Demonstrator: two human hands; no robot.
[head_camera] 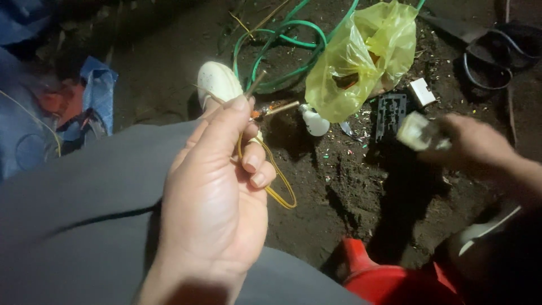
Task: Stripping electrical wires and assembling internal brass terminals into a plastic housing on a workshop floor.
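The yellow wire (271, 175) is pinched in the left hand (217, 192), thumb and forefinger closed on it just below its bare end, which pokes up past the thumb tip; the rest loops down under the curled fingers and hangs over the dirt floor (316, 226); it is thin, yellow-sheathed and bent in a long narrow loop. To handle it well, I judge the grip should stay near the bare end so the tip stays steady, with the loop kept off the soil. To the right, the right hand (480, 144) is closed on a small pale blocky part (420, 133), blurred, so its kind cannot be told. Farther off lie a black plastic piece (390, 113), a small white bulb (313, 121), a yellow plastic bag (361, 56) and a green cable (282, 42); a white shoe (217, 82) shows just beyond the left hand; a red plastic thing (389, 282) sits near, at the bottom.
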